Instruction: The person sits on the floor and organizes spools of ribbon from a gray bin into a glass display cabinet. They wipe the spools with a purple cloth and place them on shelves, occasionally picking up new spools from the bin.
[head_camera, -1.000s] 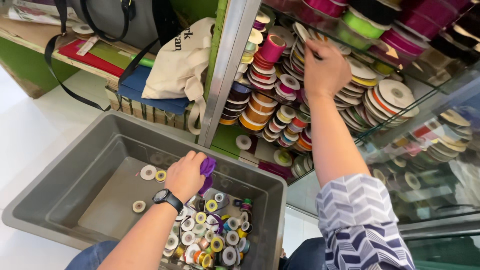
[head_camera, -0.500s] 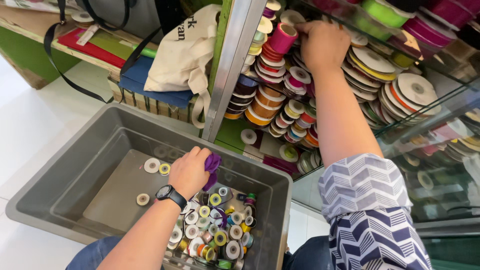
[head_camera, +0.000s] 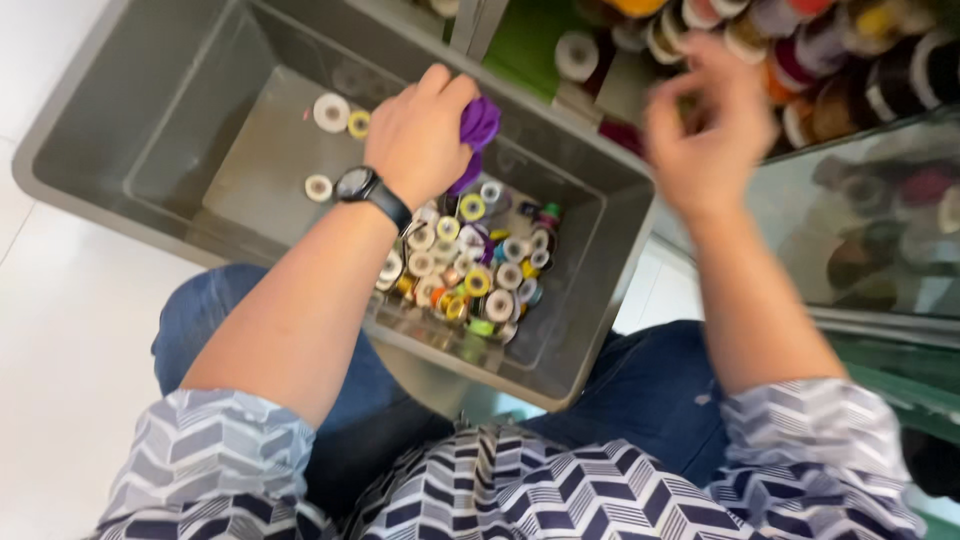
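My left hand (head_camera: 420, 135), with a black watch on the wrist, is closed around a purple ribbon spool (head_camera: 477, 128) over a grey plastic bin (head_camera: 120, 130). In the bin's near right corner lies a pile of several small ribbon spools (head_camera: 470, 275) in mixed colours, and three loose spools (head_camera: 332, 112) lie on its floor. My right hand (head_camera: 705, 135) is blurred, raised in front of a shelf of ribbon spools (head_camera: 820, 60), fingers spread and curled, with nothing seen in it.
The bin rests against my knees in blue jeans (head_camera: 660, 390). A glass-fronted shelf (head_camera: 880, 240) with more spools stands on the right. White floor (head_camera: 60, 330) lies to the left.
The view has tilted down toward my lap. My right hand has come away from the shelf spools and dropped lower. My left hand still holds the purple spool over the bin.
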